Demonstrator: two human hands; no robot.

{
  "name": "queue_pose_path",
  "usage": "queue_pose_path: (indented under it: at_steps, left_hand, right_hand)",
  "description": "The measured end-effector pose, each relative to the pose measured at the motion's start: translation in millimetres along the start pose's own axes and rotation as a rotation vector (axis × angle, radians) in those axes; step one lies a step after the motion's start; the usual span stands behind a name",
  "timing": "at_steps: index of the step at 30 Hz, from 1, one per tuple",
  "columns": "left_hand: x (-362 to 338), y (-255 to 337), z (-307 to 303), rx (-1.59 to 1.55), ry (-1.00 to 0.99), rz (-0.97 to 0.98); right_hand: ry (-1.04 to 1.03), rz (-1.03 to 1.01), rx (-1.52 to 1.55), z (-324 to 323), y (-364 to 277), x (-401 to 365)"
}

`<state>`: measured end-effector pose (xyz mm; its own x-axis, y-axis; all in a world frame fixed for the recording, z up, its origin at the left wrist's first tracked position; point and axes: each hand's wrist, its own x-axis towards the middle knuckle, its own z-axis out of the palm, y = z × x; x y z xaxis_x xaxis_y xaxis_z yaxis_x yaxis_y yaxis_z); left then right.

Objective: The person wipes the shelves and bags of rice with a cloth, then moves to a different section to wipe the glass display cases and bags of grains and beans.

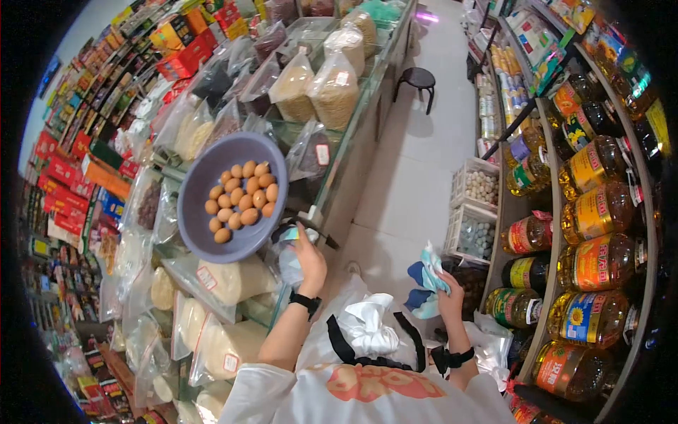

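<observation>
- I am looking down over one white T-shirt with a red print [381, 381], and two black wristbands are circling the forearms, one on each.
- The right hand [452, 293] is closing its fingers around one crumpled blue, white and teal cloth [425, 279], which is hanging out to the left of the fingers, above the floor.
- The left hand [311, 263] is holding its fingers part-bent at the edge of the glass counter. One crumpled, clear plastic bundle [289, 267] is lying against it; I cannot tell whether the fingers are gripping it.
- Just beyond that hand, one round, grey-purple plastic bowl [192, 225] is resting on the goods, and I am counting about twenty brown eggs [245, 203] inside.
- Below the bowl, two large clear bags of white grains are lying on the counter.
- To the right, at least five big clear plastic bottles of golden oil [600, 210] are lining the front shelf.
- Beside that shelf, two white plastic crates [462, 210] are standing close together, both holding eggs.
- Beyond the bowl, two clear bags of tan grain [291, 86] are standing side by side.
- Farther along the aisle, one round black stool [418, 78] is standing on the pale tiles.
</observation>
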<state>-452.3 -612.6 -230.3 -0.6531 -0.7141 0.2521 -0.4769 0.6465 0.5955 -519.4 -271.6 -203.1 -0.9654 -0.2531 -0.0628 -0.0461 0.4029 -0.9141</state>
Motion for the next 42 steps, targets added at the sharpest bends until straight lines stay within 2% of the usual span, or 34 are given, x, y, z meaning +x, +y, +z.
queue_pose_path:
  at_steps: [2,4,5,6,8,9,10,12,13,14,16,17,20,21,22,24,25,26,28,30,33,36,38,40,41,42]
  left_hand:
    - [9,4,12,-0.007,-0.032,0.030]
    - [26,17,12,-0.452,-0.340,-0.043]
    - [25,33,7,-0.351,-0.297,0.158]
    - [31,35,17,-0.356,-0.310,0.155]
    - [53,46,37,-0.074,-0.169,0.159]
    - [67,52,40,-0.047,-0.190,0.052]
    - [77,52,54,-0.065,-0.190,0.045]
    - [91,49,82,-0.306,-0.267,0.086]
    - [98,61,82,-0.378,-0.240,0.150]
    - [109,69,86,-0.385,-0.240,0.138]
    - [141,90,86,-0.590,-0.341,-0.050]
    - [157,103,78,-0.572,-0.342,-0.169]
    - [196,105,90,-0.585,0.028,-0.002]
    - [211,116,78,-0.482,0.098,0.110]
    - [215,115,78,-0.476,0.096,0.102]
    - [224,109,78,-0.231,-0.047,0.187]
    - [227,105,84,-0.174,-0.212,0.176]
    - [229,97,100,-0.164,-0.209,0.168]
    - [235,88,130,0.176,-0.219,0.291]
    - [240,96,143,0.285,-0.250,0.262]
    - [260,114,159,0.080,-0.268,0.024]
    - [282,111,187,0.060,-0.203,-0.029]
    - [290,128,200,0.112,-0.068,-0.129]
    - [295,126,215,0.201,0.092,-0.099]
    - [294,125,218,0.204,0.086,-0.150]
    - [295,122,222,0.205,0.083,-0.200]
  right_hand:
    - [0.098,-0.007,-0.043,-6,0,4]
    - [0.132,0.031,-0.053,-8,8,15]
    - [0.132,0.043,-0.056,-6,7,22]
    - [0.128,0.057,-0.060,-3,3,28]
    - [0.119,0.054,-0.068,2,-16,51]
    - [0.106,0.034,-0.068,7,-27,68]
    - [0.101,0.004,-0.045,12,-34,84]
    - [0.096,-0.050,-0.067,24,-44,117]
    - [0.060,-0.031,-0.039,29,-62,133]
    - [0.052,-0.030,-0.050,32,-74,151]
    - [0.009,-0.108,-0.039,39,-93,185]
    - [-0.007,-0.118,-0.056,39,-100,201]
    - [0.020,-0.124,-0.038,37,-128,237]
    - [0.039,-0.131,-0.043,38,-128,246]
    - [0.031,-0.126,-0.043,39,-125,254]
    - [0.039,-0.133,-0.049,42,-117,273]
    - [0.029,-0.133,-0.043,43,-116,282]
    - [0.010,-0.117,-0.061,45,-114,290]
    - [-0.028,-0.104,-0.074,49,-108,311]
    - [-0.095,-0.131,-0.009,52,-103,337]
    - [-0.184,-0.139,0.013,50,-105,383]
    - [-0.236,-0.190,0.056,43,-112,436]
    - [-0.271,-0.264,0.044,34,-95,477]
    - [-0.262,-0.276,0.058,25,-86,515]
    - [-0.270,-0.271,0.068,20,-85,528]
    - [-0.278,-0.141,0.208,15,-93,544]
